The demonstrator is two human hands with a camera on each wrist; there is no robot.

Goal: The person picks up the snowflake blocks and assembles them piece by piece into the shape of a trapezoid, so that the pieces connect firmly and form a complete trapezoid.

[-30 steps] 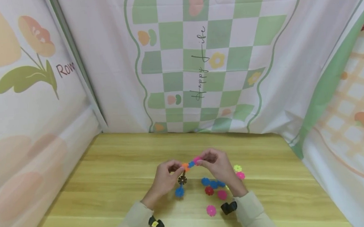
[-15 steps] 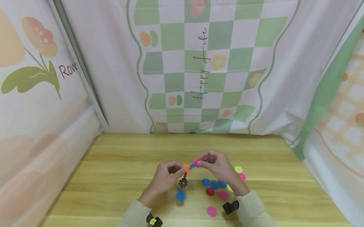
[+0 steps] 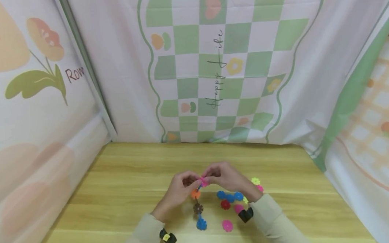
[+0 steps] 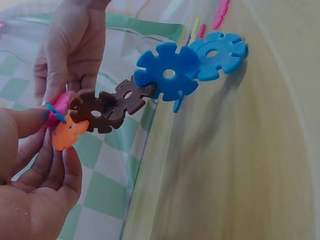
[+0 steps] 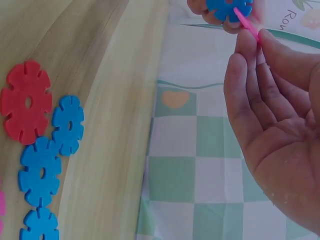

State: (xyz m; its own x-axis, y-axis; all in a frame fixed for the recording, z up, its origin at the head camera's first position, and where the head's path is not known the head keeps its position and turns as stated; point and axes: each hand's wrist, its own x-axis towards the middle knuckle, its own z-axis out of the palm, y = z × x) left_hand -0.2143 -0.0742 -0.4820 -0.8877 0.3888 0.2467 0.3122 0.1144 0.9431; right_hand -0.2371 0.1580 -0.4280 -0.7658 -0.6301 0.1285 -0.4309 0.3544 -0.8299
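Note:
A chain of slotted plastic flower discs hangs from both hands, which meet above the table. My left hand pinches its upper end near the pink disc. My right hand pinches that pink disc between thumb and fingers. A blue disc is joined to the pink one, partly hidden by the left fingers. Below come the orange disc, brown discs and blue discs at the lower end. In the left wrist view, the orange disc lies close to the left fingertips.
Loose blue discs, a red disc and a pink disc lie on the wooden table near the right forearm. A yellow disc lies farther right. Printed curtains enclose the table.
My right hand has moved left to meet the left hand. The left fingers have shifted from the orange disc towards the pink end, and the chain now hangs lower, its blue end nearer the front.

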